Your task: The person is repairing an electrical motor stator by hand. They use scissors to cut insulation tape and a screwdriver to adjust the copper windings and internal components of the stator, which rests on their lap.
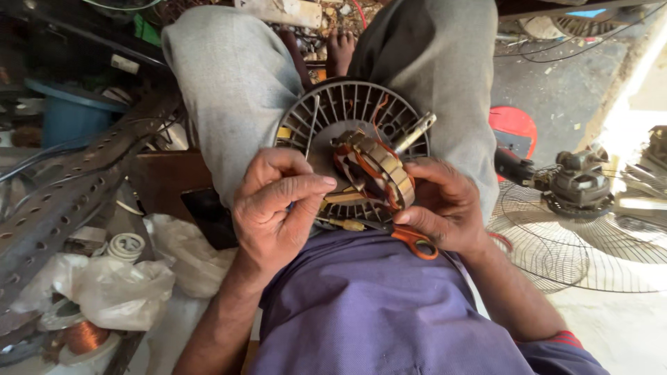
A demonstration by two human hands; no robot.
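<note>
A round grey fan motor housing (333,104) with slotted vents rests on my lap between my knees. A stator with copper windings (375,167) and a metal shaft (415,132) sits in it. My left hand (274,208) pinches something thin beside the stator; what it holds is too small to tell. My right hand (445,205) grips the stator's right side, with orange-handled scissors (415,239) under its fingers. A small screwdriver (342,223) lies across the housing's near edge.
A wire fan guard with a motor (580,208) lies on the floor at right. Beside it is a red object (513,125). A perforated metal bar (62,201), plastic bags (118,288), a copper wire spool (83,337) and a blue tub (69,114) crowd the left.
</note>
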